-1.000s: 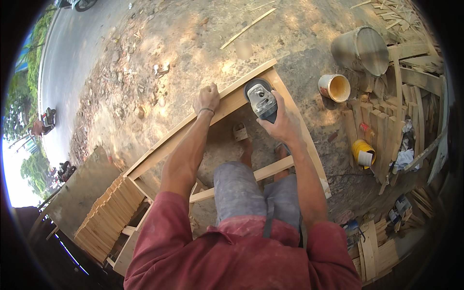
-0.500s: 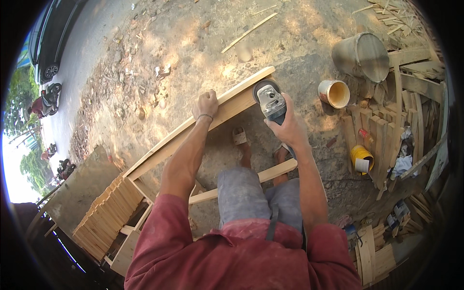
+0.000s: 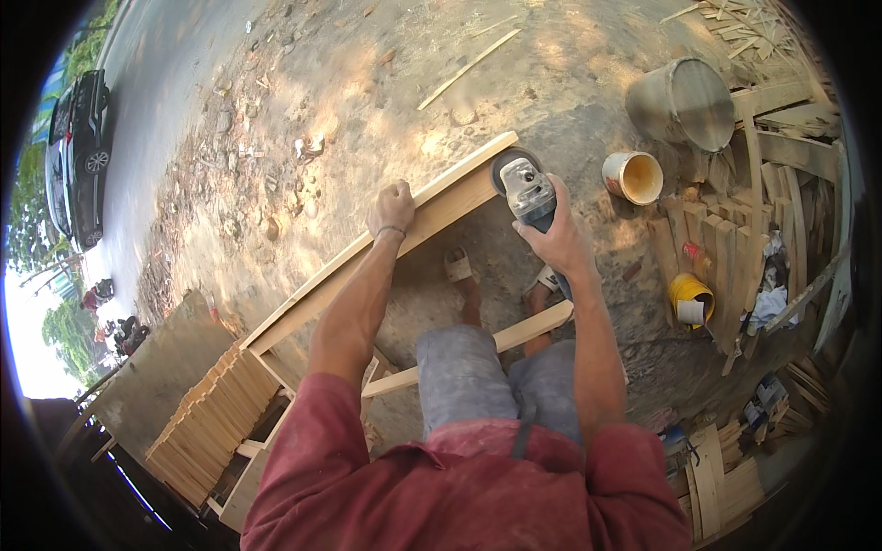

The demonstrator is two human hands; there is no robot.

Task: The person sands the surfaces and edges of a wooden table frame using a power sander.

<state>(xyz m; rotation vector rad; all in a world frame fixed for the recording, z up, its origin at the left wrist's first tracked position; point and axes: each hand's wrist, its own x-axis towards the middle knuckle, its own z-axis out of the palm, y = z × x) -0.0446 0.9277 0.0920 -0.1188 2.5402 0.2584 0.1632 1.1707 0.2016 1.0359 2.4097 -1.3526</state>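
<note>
A long pale timber frame (image 3: 446, 209) slants in front of me, from lower left up to the right. My left hand (image 3: 390, 209) is closed over its upper board, near the middle. In my right hand (image 3: 557, 241) is an angle grinder (image 3: 533, 195), grasped around its body. The grinder's dark round disc sits right by the board's right end; whether it touches the wood I cannot tell. A lower crosspiece (image 3: 533, 328) of pale wood passes by my knees.
To the right stand a large grey bucket (image 3: 657, 106), a smaller pail (image 3: 621, 180) and a yellow container (image 3: 680, 292), beside stacked timber offcuts (image 3: 726, 248). Neatly stacked wooden strips (image 3: 207, 418) lie at lower left. A dark car (image 3: 89, 156) is on the road at far left.
The grinder and my right hand have shifted slightly right and down, toward the board's end. My left hand keeps its hold. The car shows lower and more fully on the road.
</note>
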